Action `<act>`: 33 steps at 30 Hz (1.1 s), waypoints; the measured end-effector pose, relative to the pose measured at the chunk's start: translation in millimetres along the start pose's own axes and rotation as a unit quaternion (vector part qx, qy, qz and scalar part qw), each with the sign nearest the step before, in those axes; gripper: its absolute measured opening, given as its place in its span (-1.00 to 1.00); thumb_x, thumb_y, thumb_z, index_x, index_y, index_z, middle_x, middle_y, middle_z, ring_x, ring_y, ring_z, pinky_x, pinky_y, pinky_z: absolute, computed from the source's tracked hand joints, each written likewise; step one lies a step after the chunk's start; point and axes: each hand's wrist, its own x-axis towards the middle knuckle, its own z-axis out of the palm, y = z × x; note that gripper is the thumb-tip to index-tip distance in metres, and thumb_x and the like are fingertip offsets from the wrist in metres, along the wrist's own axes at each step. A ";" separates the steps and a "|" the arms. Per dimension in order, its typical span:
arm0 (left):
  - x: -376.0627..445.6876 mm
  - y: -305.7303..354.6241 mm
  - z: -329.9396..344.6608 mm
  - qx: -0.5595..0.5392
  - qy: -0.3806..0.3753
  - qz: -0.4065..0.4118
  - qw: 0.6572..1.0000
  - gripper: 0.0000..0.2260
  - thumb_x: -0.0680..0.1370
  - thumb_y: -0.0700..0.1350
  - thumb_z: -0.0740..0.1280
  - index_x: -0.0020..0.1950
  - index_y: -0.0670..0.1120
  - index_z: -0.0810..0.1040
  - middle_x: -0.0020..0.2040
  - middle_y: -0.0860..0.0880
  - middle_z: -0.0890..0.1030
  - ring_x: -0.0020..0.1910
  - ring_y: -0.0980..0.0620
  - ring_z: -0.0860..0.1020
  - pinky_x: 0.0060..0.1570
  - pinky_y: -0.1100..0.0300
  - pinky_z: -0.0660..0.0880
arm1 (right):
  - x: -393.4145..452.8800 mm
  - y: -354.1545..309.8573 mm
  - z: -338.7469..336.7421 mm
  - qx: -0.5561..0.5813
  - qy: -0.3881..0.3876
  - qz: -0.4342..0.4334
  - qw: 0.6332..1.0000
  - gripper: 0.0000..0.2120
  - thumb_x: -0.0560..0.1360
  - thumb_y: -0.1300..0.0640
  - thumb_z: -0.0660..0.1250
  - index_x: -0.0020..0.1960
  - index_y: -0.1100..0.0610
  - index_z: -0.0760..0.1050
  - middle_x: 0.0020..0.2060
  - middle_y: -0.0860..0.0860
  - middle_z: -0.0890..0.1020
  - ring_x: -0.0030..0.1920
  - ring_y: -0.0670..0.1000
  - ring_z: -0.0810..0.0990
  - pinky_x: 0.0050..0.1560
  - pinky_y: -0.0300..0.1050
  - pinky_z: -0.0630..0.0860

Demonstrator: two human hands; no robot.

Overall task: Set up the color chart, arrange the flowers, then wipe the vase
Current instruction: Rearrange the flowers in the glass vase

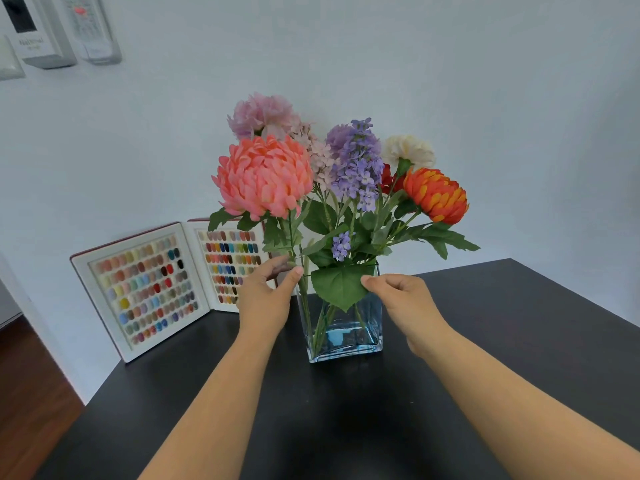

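Both hands (265, 296) (403, 299) seemingly pinch stems and a leaf at the vase (346, 327).

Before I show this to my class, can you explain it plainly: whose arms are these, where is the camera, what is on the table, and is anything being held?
There is no machine here. A person wears a wide-angle camera on the head, looking forward and down, so the two bare arms are the wearer's own. On the dark table stands a clear glass vase of flowers: pink, lilac, purple, cream and orange. Behind it on the left, an open color chart stands upright against the wall. The left hand pinches a stem at the vase's rim between thumb and fingers. The right hand pinches the edge of a large green leaf. No cloth is in view.
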 end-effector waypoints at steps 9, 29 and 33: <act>-48.1 8.8 13.9 -0.068 0.056 0.047 0.995 -0.78 0.54 -0.15 0.39 -0.04 0.20 0.51 -0.16 0.23 0.54 -0.21 0.24 0.49 -0.18 0.35 0.41 | 43.7 -13.7 -94.6 -0.023 0.185 0.049 0.981 -0.83 0.51 0.18 0.27 -0.21 0.06 0.58 -0.29 0.03 0.53 -0.24 0.00 0.46 -0.27 -0.17 0.36; -1.6 109.1 94.1 0.270 -0.224 0.234 0.907 -0.53 0.56 -0.03 0.37 0.46 -0.01 0.42 0.36 0.02 0.50 0.30 0.07 0.45 0.23 0.34 0.26 | 160.3 -55.3 -122.8 -0.065 -0.126 0.051 0.989 -0.83 0.56 0.30 0.25 -0.11 0.14 0.58 -0.17 0.11 0.63 -0.12 0.09 0.59 -0.02 0.00 0.54; 1.6 101.9 103.6 0.278 -0.220 0.247 0.902 -0.52 0.56 -0.02 0.35 0.48 0.02 0.39 0.39 0.09 0.46 0.35 0.11 0.41 0.32 0.26 0.31 | 185.1 -60.0 -137.6 -0.136 -0.103 0.050 0.984 -0.82 0.55 0.12 0.30 0.08 0.18 0.57 0.03 0.23 0.64 0.07 0.21 0.59 0.23 0.22 0.47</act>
